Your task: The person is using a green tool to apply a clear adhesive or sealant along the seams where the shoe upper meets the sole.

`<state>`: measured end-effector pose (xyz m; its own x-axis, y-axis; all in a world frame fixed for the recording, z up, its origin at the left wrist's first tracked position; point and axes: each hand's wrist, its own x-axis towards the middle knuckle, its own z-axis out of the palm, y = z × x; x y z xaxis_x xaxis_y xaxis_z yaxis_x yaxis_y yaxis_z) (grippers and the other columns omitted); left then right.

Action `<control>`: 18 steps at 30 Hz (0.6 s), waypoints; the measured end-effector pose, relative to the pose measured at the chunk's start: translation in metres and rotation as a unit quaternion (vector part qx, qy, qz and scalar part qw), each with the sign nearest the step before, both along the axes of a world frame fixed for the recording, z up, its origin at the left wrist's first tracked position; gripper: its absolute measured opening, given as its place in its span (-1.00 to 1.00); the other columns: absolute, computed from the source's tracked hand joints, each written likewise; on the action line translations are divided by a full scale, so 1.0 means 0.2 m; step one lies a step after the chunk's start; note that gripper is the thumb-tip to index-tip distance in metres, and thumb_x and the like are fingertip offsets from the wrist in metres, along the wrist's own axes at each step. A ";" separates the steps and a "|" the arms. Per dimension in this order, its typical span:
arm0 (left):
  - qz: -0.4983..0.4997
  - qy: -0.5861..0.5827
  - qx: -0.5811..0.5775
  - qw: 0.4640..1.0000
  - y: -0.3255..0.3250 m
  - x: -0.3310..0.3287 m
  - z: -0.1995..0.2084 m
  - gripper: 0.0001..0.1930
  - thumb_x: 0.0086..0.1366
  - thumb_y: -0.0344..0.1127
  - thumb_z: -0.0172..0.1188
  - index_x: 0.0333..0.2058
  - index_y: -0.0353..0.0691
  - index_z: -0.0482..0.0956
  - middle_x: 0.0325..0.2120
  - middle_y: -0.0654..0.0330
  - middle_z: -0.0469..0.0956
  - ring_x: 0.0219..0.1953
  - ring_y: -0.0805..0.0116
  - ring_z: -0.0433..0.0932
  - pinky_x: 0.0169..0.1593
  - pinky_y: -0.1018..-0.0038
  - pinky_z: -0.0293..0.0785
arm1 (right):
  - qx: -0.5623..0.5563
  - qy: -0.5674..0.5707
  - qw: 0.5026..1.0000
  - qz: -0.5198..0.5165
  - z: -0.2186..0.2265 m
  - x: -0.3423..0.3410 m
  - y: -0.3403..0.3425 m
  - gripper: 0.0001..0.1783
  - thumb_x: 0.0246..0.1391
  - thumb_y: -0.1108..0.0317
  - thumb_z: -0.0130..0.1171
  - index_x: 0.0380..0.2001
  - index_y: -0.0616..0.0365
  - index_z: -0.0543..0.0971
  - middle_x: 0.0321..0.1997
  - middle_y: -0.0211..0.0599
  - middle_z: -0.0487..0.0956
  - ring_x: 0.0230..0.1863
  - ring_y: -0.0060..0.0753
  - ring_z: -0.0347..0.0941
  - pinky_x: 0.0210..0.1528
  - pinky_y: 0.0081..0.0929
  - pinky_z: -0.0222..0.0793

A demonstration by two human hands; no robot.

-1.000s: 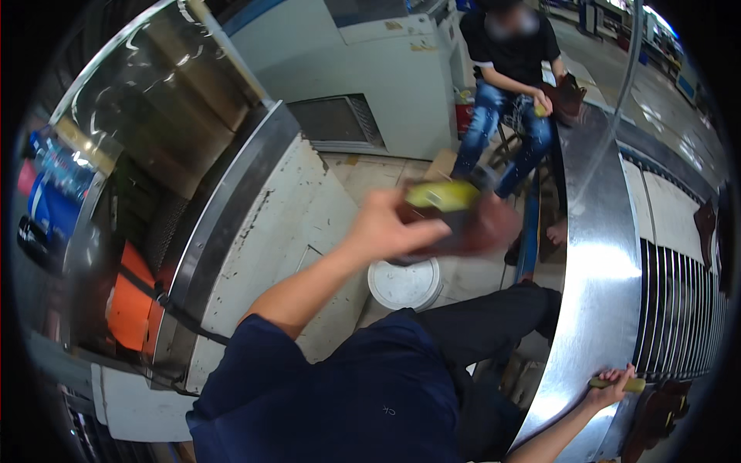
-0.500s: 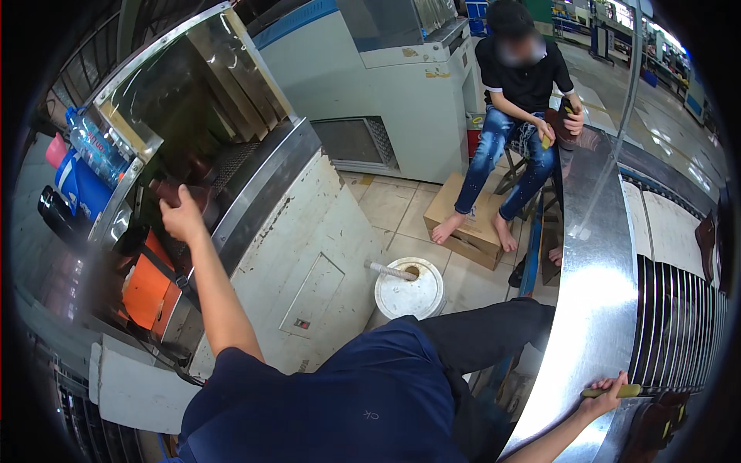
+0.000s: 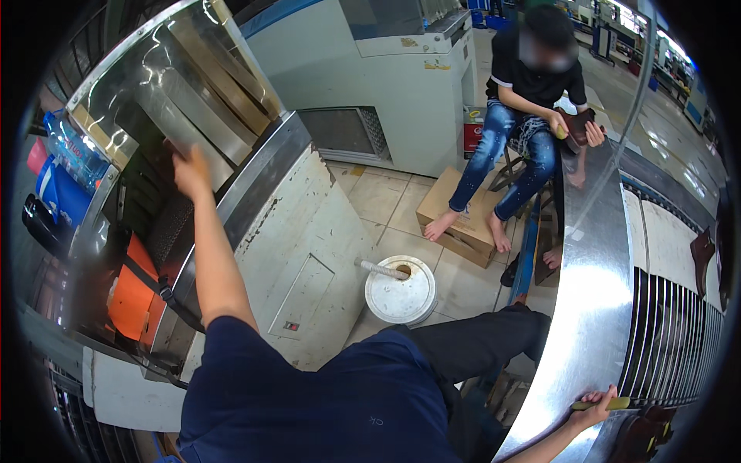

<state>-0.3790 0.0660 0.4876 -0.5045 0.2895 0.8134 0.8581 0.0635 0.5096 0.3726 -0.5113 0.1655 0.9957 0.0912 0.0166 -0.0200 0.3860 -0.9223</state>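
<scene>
My left hand (image 3: pixel 193 171) reaches into the opening of the machine on the left, above its mesh conveyor belt (image 3: pixel 168 235). Its fingers close round a dark brown piece (image 3: pixel 176 149), which looks like a shoe but is blurred and mostly covered by the hand. Just beyond hang the strip curtain flaps (image 3: pixel 181 108). On the right, my right hand (image 3: pixel 593 410) rests at the edge of the metal table (image 3: pixel 590 309), wrapped round a slim yellow-green bar (image 3: pixel 617 403). Brown shoes (image 3: pixel 637 438) lie close to that hand, near the lower right rim.
A seated co-worker (image 3: pixel 536 85) holds a brown shoe (image 3: pixel 577 127) and a small yellow thing. A white lidded bucket (image 3: pixel 401 297) stands on the floor between machine and table. A cardboard box (image 3: pixel 461 220), an orange container (image 3: pixel 137 297) and a slatted rack (image 3: pixel 671 339) are around.
My left hand has moved forward and up with the brown piece, closer to the curtain flaps. My right hand keeps the yellow-green bar. The co-worker's hands and shoe have shifted.
</scene>
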 end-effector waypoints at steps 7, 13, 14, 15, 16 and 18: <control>0.040 -0.047 -0.163 0.985 0.52 -0.30 0.05 -0.15 0.24 0.11 0.37 0.32 -0.34 0.30 0.05 -0.27 0.63 0.12 -0.25 0.61 0.19 0.04 0.54 | -0.012 -0.051 0.999 -0.003 -0.06 0.02 -0.05 -0.70 0.40 0.21 0.23 0.02 0.19 0.54 -0.60 -0.56 0.21 -0.62 -0.68 0.17 -0.61 -0.65 0.20; 0.183 -0.048 -0.120 0.975 0.66 -0.45 0.00 -0.26 0.22 0.16 0.38 0.12 -0.31 0.37 -0.08 -0.22 0.69 0.00 -0.24 0.69 0.09 0.01 0.62 | -0.022 -0.051 0.998 -0.014 -0.07 0.03 -0.07 -0.68 0.41 0.20 0.22 0.05 0.19 0.54 -0.59 -0.57 0.21 -0.60 -0.69 0.17 -0.59 -0.66 0.20; 0.178 -0.055 -0.121 0.975 0.69 -0.46 -0.03 -0.25 0.22 0.19 0.37 0.11 -0.29 0.35 -0.08 -0.23 0.69 0.01 -0.25 0.69 0.09 -0.02 0.62 | -0.012 -0.050 0.999 -0.002 -0.07 0.05 -0.06 -0.67 0.41 0.20 0.22 0.06 0.20 0.56 -0.60 -0.58 0.22 -0.63 -0.68 0.16 -0.61 -0.62 0.19; 0.193 -0.037 -0.096 0.976 0.72 -0.47 -0.04 -0.25 0.23 0.21 0.35 0.12 -0.29 0.34 -0.08 -0.22 0.69 0.01 -0.24 0.69 0.10 -0.02 0.62 | -0.016 -0.045 0.999 -0.009 -0.07 0.04 -0.06 -0.66 0.42 0.19 0.21 0.08 0.20 0.55 -0.61 -0.58 0.23 -0.64 -0.69 0.15 -0.61 -0.64 0.18; 0.180 -0.016 -0.116 0.977 0.71 -0.49 -0.05 -0.24 0.24 0.23 0.34 0.13 -0.28 0.34 -0.08 -0.22 0.69 0.01 -0.23 0.69 0.11 -0.02 0.61 | -0.021 -0.039 0.999 -0.020 -0.07 0.05 -0.05 -0.64 0.42 0.19 0.20 0.10 0.21 0.54 -0.62 -0.59 0.23 -0.65 -0.69 0.14 -0.62 -0.65 0.17; 0.174 -0.041 -0.204 0.962 0.70 -0.48 -0.06 -0.11 0.24 0.33 0.32 0.25 -0.33 0.36 0.01 -0.15 0.67 0.03 -0.15 0.70 0.13 0.06 0.61 | 0.013 -0.025 0.999 -0.015 -0.09 0.02 -0.03 -0.54 0.40 0.13 0.19 0.16 0.25 0.52 -0.63 -0.61 0.26 -0.67 -0.69 0.12 -0.64 -0.66 0.12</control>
